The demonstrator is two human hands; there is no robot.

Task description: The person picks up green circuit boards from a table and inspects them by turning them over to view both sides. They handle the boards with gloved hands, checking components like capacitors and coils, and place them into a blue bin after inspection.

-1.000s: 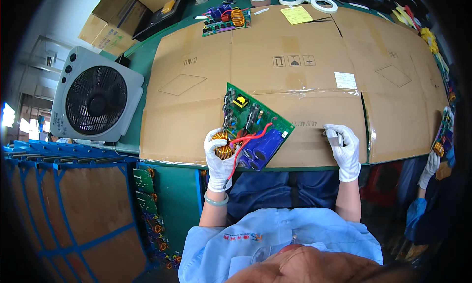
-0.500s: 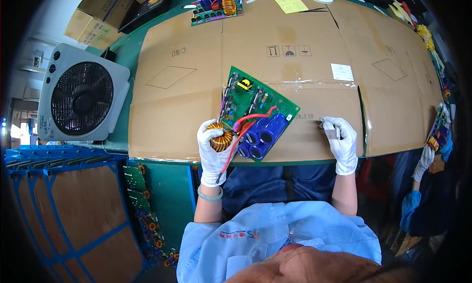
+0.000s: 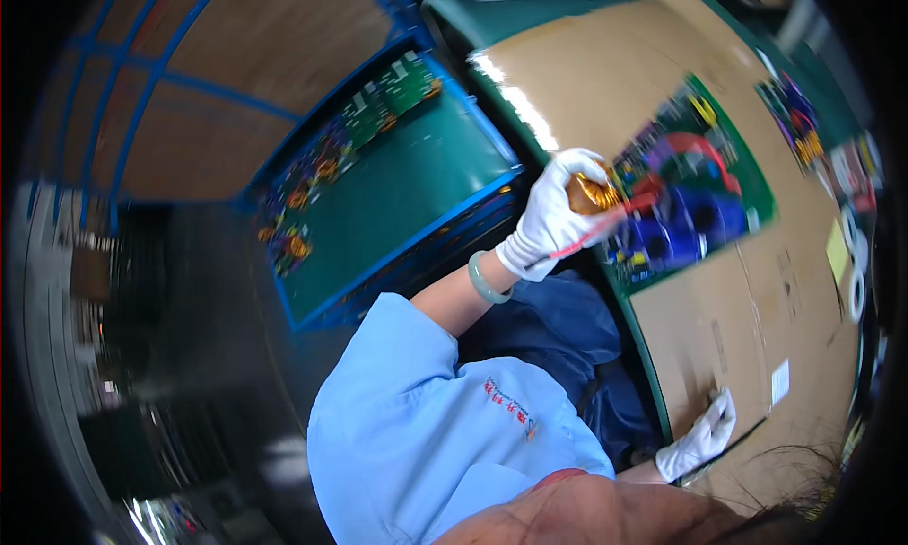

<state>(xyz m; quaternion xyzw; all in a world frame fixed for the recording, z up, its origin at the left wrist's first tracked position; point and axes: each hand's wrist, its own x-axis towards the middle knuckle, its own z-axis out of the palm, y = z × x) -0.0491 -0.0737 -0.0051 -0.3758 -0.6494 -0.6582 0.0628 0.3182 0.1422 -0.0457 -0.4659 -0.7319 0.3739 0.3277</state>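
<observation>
My left hand (image 3: 558, 214), in a white glove, is closed round the copper-wound ring coil (image 3: 588, 197) at the corner of a green circuit board (image 3: 754, 181). The board is blurred and tilted above the cardboard; blue capacitors (image 3: 702, 225) and a thick red wire stand on it. One red wire end (image 3: 588, 236) trails across the gloved palm. Apart from the board, my right hand (image 3: 700, 439), also gloved, is low at the cardboard's near edge. Its fingers are drawn together, and anything between them is too small to make out.
Cardboard (image 3: 695, 304) covers the green bench. On the left stands a blue-framed cart (image 3: 407, 200) with several circuit boards (image 3: 326, 157) along its far side, beside a blue rack (image 3: 170, 72). Another board (image 3: 793, 124), tape rolls (image 3: 857, 294) and a yellow note (image 3: 837, 252) lie at the right.
The view has swung left, bringing the cart and floor into sight. My left hand still grips the coil, and the board has moved with it. My right hand stays low by the cardboard.
</observation>
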